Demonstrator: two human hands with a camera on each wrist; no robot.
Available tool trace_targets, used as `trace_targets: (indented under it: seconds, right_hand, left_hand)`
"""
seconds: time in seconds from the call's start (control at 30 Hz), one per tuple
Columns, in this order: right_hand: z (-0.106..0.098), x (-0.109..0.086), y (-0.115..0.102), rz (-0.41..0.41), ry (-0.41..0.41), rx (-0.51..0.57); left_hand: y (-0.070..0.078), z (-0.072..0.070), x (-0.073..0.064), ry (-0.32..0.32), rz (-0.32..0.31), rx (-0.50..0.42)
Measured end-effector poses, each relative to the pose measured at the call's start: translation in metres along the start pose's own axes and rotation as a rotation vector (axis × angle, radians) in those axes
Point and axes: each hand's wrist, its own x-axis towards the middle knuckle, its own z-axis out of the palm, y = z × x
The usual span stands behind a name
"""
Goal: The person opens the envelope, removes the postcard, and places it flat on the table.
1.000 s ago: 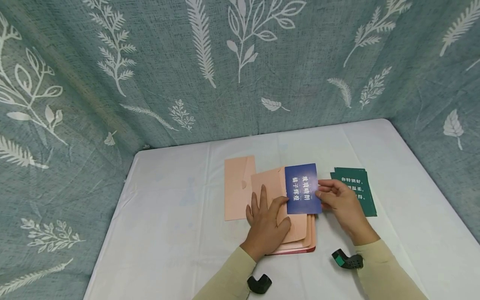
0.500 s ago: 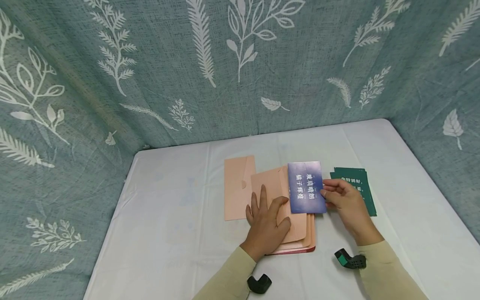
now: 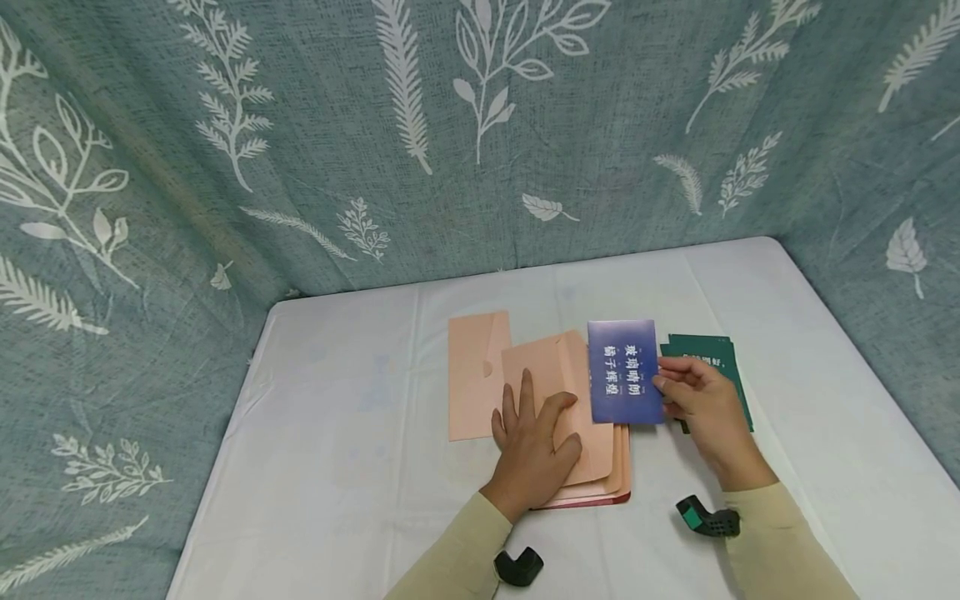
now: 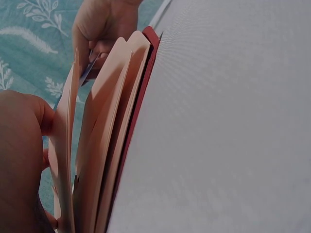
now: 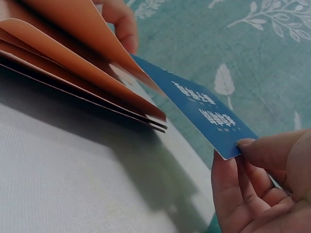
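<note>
Between the thumb and fingers of my right hand a blue card with white characters is pinched at its right edge. The card's left side overlaps the right edge of a stack of peach envelopes in the head view. In the right wrist view the card extends from the envelopes, with one end in the fingertips. My left hand rests on the top envelope with fingers spread. From the left wrist view, the top envelope stands apart from those beneath, and a red cover lies lowest.
A separate peach envelope lies left of the stack, partly under it. Green cards with white characters lie to the right, partly hidden behind my right hand. All are on a white-covered table, with a patterned teal curtain around it.
My right hand has moved right with the blue card, uncovering more of the top envelope and covering more of the green cards. The left hand has stayed in place.
</note>
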Motion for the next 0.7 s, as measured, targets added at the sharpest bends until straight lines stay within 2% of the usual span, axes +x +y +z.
trace_targets:
  seconds: [0.3,0.7]
  right_hand:
    - [-0.008,0.002,-0.002,0.006,0.058,-0.016]
    - [-0.02,0.004,0.0,0.032,0.092,-0.017]
  left_hand:
    - [0.0,0.001,0.001,0.018,0.015,0.0]
    - [0.0,0.001,0.002,0.014,0.01,0.0]
